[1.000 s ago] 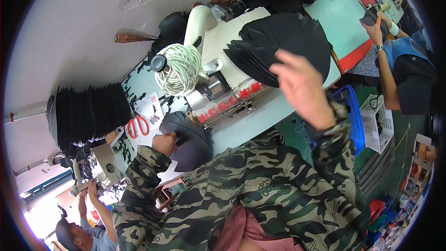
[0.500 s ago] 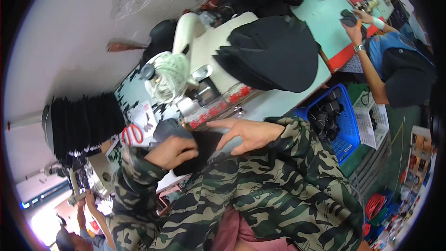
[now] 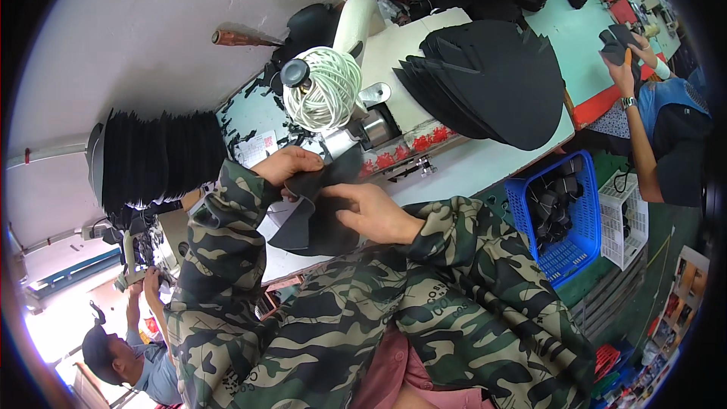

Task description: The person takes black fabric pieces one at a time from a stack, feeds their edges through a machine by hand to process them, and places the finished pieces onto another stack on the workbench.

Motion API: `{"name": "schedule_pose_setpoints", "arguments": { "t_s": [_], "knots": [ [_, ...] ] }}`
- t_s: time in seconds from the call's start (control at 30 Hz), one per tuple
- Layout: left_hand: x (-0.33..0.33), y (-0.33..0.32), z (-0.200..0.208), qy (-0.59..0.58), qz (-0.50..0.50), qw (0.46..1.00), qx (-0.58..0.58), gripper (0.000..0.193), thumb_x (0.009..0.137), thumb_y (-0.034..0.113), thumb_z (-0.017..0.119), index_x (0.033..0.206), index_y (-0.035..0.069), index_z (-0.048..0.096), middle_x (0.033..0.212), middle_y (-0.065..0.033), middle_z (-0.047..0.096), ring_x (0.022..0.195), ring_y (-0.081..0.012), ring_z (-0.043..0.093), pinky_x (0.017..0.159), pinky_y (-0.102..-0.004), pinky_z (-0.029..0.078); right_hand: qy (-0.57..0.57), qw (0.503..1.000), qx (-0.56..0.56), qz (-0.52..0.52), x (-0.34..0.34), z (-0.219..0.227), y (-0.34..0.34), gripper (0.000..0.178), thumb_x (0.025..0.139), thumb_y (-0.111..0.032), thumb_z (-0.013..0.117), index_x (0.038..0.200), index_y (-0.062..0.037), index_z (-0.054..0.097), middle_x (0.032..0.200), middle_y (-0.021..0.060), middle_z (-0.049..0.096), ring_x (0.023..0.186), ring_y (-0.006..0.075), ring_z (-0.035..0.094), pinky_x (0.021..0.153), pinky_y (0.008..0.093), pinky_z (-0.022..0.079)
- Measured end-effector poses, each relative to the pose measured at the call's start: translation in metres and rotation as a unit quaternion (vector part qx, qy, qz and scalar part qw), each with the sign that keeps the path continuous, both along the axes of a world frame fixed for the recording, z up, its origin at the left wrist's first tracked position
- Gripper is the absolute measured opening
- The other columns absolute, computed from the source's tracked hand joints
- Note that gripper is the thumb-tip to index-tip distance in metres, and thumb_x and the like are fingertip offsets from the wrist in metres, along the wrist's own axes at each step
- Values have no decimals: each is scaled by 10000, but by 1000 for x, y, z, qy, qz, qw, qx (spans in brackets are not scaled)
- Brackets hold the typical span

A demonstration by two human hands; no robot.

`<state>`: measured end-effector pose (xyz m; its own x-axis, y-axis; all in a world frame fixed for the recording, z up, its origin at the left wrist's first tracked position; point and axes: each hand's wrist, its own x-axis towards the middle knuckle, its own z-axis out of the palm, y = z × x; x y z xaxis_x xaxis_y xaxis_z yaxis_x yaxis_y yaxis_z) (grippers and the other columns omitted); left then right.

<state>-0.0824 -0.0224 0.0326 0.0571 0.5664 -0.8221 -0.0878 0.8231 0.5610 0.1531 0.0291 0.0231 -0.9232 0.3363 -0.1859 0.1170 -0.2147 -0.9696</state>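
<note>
Black sheet (image 3: 333, 221) bends where the left hand (image 3: 291, 166) pinches it. The right hand (image 3: 376, 215) touches it, grip unclear.

a pale, smooth-topped worktable (image 3: 485, 163) carries a cream-coloured, heavy metal machine (image 3: 409, 39). left of the machine, thin black cut scraps (image 3: 236, 136) lie scattered around a flat white sheet of paper (image 3: 256, 151). a fanned stack of rounded black sheets (image 3: 500, 83) covers the right side; a bent black sheet (image 3: 322, 231) overlaps the near edge.
</note>
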Motion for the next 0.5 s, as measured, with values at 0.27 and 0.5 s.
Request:
{"name": "schedule_pose_setpoints", "arguments": {
  "t_s": [0.27,0.5],
  "knots": [
    [8,42,18,5,-48,999,14,206,896,250,587,822,60,612,623,-50,570,422,-141,523,387,-271,413,28,998,17,-58,4,-14,12,433,801,-53,593,1227,24,585,1050,200,676,918,258,676,817,347,517],
    [68,24,3,188,-205,935,219,248,991,206,515,912,-9,611,795,25,577,794,-38,504,728,-229,423,-50,962,262,-51,47,-1,72,262,806,-96,604,1041,-9,680,965,180,702,887,369,662,793,365,524]
  ]
}}
